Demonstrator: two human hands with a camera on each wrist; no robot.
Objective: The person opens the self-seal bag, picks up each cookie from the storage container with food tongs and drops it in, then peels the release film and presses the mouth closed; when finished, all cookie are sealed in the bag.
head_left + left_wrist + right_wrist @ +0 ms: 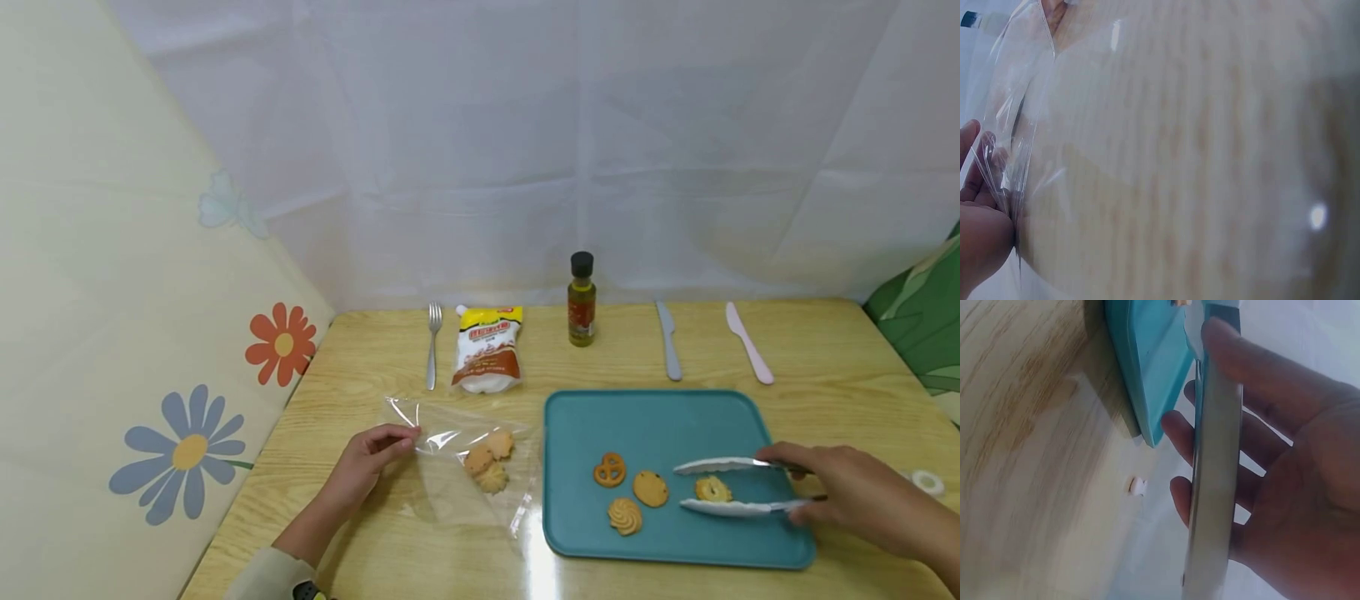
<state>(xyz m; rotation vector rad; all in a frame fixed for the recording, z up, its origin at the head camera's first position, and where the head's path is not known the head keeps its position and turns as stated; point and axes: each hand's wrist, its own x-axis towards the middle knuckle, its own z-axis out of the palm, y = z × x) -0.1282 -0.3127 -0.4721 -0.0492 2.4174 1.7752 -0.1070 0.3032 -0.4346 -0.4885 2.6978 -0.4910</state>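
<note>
My right hand [840,487] grips metal tongs [738,487] over the teal tray [660,425]. The tong tips sit on either side of a yellow cookie [712,488] lying on the tray. Three more cookies lie left of it: a pretzel-shaped one [610,469], a round one [650,488] and a swirl [625,516]. My left hand [371,458] pinches the edge of a clear plastic bag [465,467] flat on the table, with three cookies [487,460] inside. In the right wrist view the tongs [1213,487] lie across my fingers [1235,369].
Along the back of the wooden table stand a fork [432,354], a white sauce pouch [488,348], a small oil bottle [582,302], a grey knife [668,340] and a pink knife [748,342]. A tape roll [927,481] lies at the right edge.
</note>
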